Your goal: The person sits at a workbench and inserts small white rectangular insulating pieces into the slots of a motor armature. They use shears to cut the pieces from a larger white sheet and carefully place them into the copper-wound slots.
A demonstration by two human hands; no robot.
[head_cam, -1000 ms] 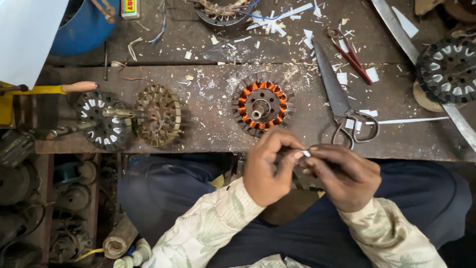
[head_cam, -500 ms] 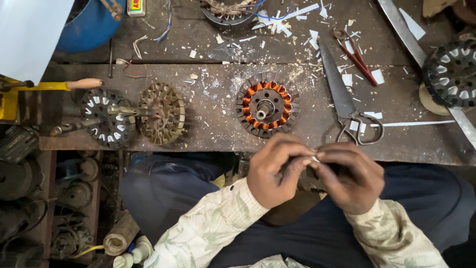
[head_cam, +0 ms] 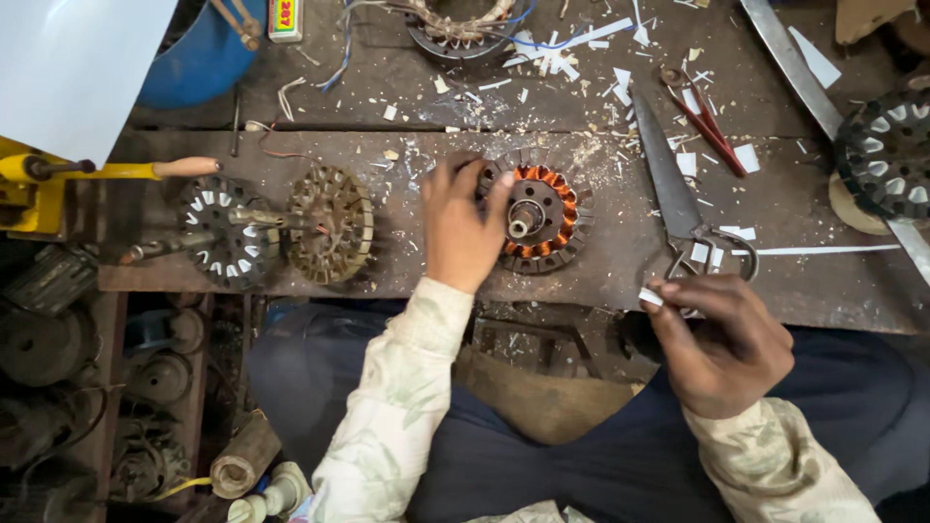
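Right hand (head_cam: 722, 339) sits nearest the body, off the bench edge, down and right of the stator (head_cam: 538, 213); thumb and fingertips pinched narrow on a small white paper strip (head_cam: 651, 297). Left hand (head_cam: 463, 228) is the closer one to the stator: fingers spread over its left rim, touching it, palm flat on the wooden bench (head_cam: 387, 261). Stator lies flat, shaft axis pointing up at the camera, orange copper windings around the core. So the strip sits right of and nearer than the stator, well apart. Big scissors (head_cam: 678, 199) just right of stator, blade pointing away. Bare core (head_cam: 329, 225) left of it. Wound stator (head_cam: 455, 24) beyond, paper scraps around
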